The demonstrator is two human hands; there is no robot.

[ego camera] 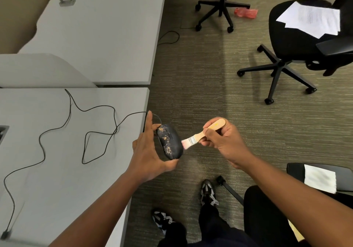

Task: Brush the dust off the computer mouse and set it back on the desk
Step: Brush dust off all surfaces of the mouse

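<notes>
Brushing step underway. Left hand [148,157] grips mouse [170,141] off the desk [57,180] edge, over carpet (tan dust patches remain). Right hand [219,137] pinches brush [198,137] handle, bristles touching mouse's right flank. Next likely: sweep across the patches, then set down.

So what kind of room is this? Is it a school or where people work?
Probably an office. There are plain grey desks, black swivel chairs on wheels, one with printed papers on its seat, and hard-wearing carpet. It could be a computer room, but nothing here says school.
</notes>
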